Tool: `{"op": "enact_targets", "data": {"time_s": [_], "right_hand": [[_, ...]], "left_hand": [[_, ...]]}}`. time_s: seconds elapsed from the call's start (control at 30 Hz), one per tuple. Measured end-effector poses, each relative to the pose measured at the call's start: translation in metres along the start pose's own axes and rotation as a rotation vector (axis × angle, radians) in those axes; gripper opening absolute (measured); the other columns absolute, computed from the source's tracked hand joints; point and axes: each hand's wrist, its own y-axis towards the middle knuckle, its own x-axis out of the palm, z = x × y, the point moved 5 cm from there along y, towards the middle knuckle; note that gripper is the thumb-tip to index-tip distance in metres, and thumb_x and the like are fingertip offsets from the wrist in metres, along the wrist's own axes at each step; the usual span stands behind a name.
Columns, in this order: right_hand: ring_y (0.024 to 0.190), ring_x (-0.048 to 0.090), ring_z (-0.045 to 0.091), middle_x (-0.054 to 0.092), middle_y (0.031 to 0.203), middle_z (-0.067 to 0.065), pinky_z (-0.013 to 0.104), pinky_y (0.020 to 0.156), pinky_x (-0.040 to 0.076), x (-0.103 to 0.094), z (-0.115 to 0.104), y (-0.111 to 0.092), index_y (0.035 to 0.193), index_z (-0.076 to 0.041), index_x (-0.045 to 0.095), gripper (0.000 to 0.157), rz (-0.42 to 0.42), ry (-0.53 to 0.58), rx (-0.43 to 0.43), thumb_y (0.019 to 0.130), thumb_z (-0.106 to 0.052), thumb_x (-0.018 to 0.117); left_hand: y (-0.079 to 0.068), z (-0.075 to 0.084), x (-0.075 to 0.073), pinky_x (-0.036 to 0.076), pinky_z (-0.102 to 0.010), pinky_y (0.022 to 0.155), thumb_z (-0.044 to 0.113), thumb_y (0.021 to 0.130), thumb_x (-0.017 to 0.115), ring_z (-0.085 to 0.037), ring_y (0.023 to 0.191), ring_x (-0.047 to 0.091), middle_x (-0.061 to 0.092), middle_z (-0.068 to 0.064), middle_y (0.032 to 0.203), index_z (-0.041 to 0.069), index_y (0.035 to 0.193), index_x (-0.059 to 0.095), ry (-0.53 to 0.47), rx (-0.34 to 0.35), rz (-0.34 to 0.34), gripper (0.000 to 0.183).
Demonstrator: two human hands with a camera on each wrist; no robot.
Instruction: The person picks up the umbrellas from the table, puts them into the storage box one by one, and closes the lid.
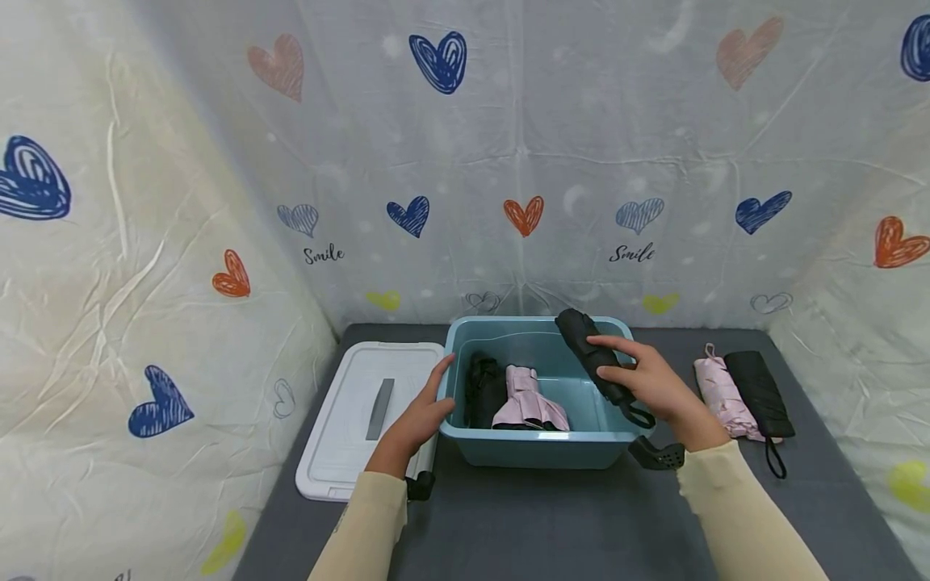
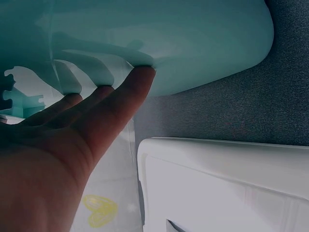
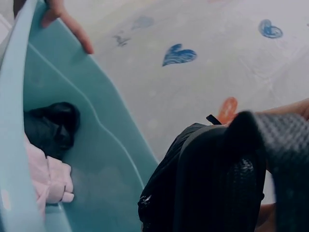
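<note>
My right hand (image 1: 654, 379) grips a folded black umbrella (image 1: 577, 339) near its strap end, holding it tilted above the right part of a blue plastic bin (image 1: 538, 452). In the right wrist view this umbrella (image 3: 207, 183) fills the lower right, close to the camera. My left hand (image 1: 421, 420) rests at the bin's left side; in the left wrist view its straight fingers (image 2: 128, 96) touch the outer wall. Inside the bin, toward the left, lie a black bundle (image 1: 483, 391) and a pink folded umbrella (image 1: 526, 395) side by side.
A white lid (image 1: 330, 436) with a grey handle lies left of the bin. Right of the bin, a pink folded umbrella (image 1: 722, 395) and a black one (image 1: 759, 391) lie together on the grey table (image 1: 538, 524). A patterned curtain (image 1: 465, 145) hangs behind.
</note>
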Motion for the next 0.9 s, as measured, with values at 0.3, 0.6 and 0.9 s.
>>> {"op": "enact_targets", "data": {"time_s": [0.3, 0.6, 0.9], "right_hand": [[0.097, 0.062, 0.029, 0.037, 0.145, 0.021, 0.035, 0.072, 0.052, 0.014, 0.001, 0.006, 0.141, -0.021, 0.051, 0.047, -0.038, -0.041, 0.021, 0.094, -0.016, 0.059], [0.099, 0.061, 0.031, 0.035, 0.150, 0.021, 0.035, 0.074, 0.050, 0.022, 0.003, 0.011, 0.140, -0.020, 0.053, 0.048, -0.052, -0.079, 0.028, 0.093, -0.014, 0.060], [0.103, 0.058, 0.029, 0.039, 0.148, 0.019, 0.035, 0.076, 0.051, 0.030, 0.009, 0.019, 0.139, -0.022, 0.054, 0.047, -0.093, -0.146, 0.031, 0.093, -0.013, 0.060]], "left_hand": [[0.001, -0.002, -0.001, 0.036, -0.055, 0.097, 0.008, 0.090, 0.042, -0.036, 0.140, 0.023, 0.003, -0.011, 0.163, 0.031, 0.156, 0.006, -0.004, -0.005, -0.007, 0.079], [0.001, 0.000, -0.001, 0.035, -0.056, 0.097, 0.009, 0.091, 0.042, -0.037, 0.139, 0.024, 0.004, -0.011, 0.163, 0.030, 0.157, 0.007, -0.010, -0.003, -0.004, 0.078], [0.000, -0.001, 0.000, 0.036, -0.057, 0.097, 0.009, 0.091, 0.042, -0.038, 0.139, 0.024, 0.004, -0.012, 0.163, 0.031, 0.156, 0.007, -0.006, -0.009, 0.000, 0.078]]}}
